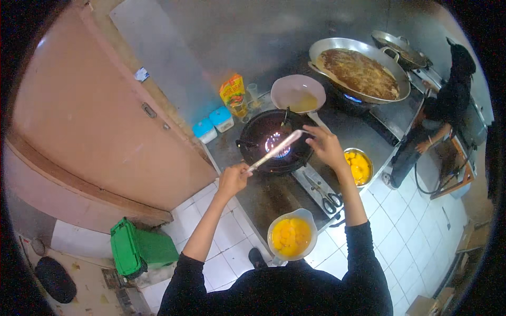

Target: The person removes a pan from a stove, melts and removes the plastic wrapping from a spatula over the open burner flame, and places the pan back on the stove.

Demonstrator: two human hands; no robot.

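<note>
Between my hands, above the lit gas burner [278,146] with its black surround, is a long, pale, slim utensil [276,152]; its exact kind is unclear. My left hand [233,179] grips its lower end. At the other end, the bent fingers of my right hand [326,146] close around the tip. A pale pan [290,87] with a little yellowish liquid rests behind the burner. Closer to my body stands a translucent jug [272,237] of egg yolks [291,236]. Black-handled scissors [329,200] lie on the stove's metal front panel [306,179].
A metal bowl [371,170] of yolks sits by the right edge. Bubbling brown liquid fills a large wok [328,43] over a blue flame. Blue-lidded containers [219,116] and an oil pouch [233,94] line the left. A co-worker [450,98] is at right; a green bin [142,247] lower left.
</note>
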